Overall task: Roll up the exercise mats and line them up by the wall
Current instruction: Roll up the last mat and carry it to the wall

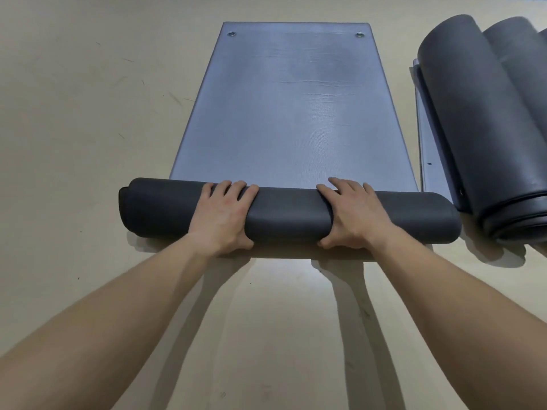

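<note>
The mat (291, 113) is blue-grey on top with a fine woven sheen, but the rolled end (290, 216) shows plain charcoal. Silvery eyelets (231, 34) at its far corners. The rolled mats (473, 113) right of it are dark grey too, and the floor (74, 113) around it is beige with faint dark scuffs.

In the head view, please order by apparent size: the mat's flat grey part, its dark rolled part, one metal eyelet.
1. flat grey part of the foam mat
2. dark rolled part
3. small round metal eyelet, farthest from the camera, yet clearly smallest
</note>
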Tool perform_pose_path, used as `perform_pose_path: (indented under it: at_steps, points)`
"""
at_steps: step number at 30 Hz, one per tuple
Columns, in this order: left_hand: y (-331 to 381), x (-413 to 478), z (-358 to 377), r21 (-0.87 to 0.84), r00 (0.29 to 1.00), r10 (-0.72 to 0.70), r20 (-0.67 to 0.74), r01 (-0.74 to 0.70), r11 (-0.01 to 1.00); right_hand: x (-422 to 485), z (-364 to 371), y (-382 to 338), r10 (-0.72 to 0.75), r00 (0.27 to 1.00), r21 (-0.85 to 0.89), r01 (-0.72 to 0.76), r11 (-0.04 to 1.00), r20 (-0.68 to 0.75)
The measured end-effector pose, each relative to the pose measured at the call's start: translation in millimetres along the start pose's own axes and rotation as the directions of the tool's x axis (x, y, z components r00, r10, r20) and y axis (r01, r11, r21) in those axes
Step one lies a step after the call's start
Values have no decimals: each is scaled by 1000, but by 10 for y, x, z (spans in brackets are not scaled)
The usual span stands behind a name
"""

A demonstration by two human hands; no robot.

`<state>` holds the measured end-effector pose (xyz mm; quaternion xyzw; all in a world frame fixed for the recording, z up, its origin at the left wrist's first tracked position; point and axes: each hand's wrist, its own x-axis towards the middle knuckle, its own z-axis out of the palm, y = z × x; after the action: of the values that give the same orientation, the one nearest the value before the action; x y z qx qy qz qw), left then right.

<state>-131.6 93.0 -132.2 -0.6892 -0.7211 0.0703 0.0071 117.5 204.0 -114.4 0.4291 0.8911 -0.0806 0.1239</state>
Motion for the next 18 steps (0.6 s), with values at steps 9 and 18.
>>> perform_pose_path:
  at_steps: [9, 18]
  points:
    - [-26, -65, -353, -68, 972, 54, 230, -39, 997, -216, -340, -195, -21, 990, 0, 21, 1000, 139]
    - [-92, 3, -551, -295, 794, 140, 592, 51, 954, -818, 134, -326, -36, 992, -149, 17, 989, -124]
